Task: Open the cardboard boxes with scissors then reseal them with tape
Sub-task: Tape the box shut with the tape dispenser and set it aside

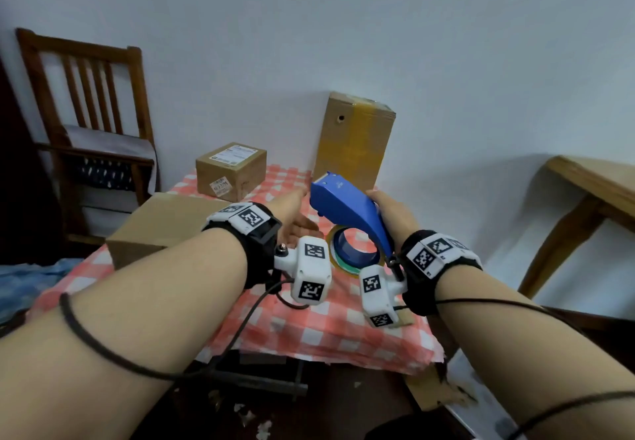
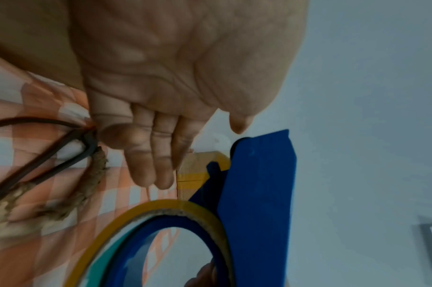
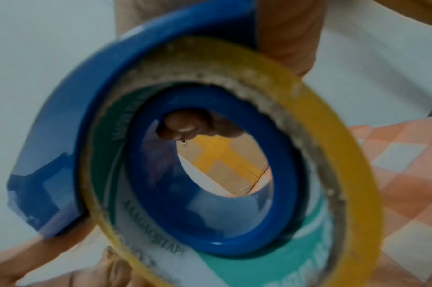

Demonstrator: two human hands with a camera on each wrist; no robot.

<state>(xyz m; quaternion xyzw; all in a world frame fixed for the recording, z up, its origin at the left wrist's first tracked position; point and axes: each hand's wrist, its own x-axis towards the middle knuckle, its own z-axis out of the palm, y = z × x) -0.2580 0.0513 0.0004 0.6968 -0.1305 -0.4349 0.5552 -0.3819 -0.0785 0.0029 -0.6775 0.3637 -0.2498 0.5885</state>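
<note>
Checkered tablecloth (image 1: 319, 329), white wall (image 1: 343, 27); right hand (image 1: 395, 214) grips tape dispenser (image 1: 347, 206), left hand (image 1: 295, 223) spread.

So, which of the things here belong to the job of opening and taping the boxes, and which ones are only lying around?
For the job:
- blue tape dispenser with its tape roll, gripped by the right hand
- left hand, open beside it
- scissors
- small labelled box, tall taped box, large near box

Just there:
- wooden chair
- checked tablecloth
- wooden table at right
</note>
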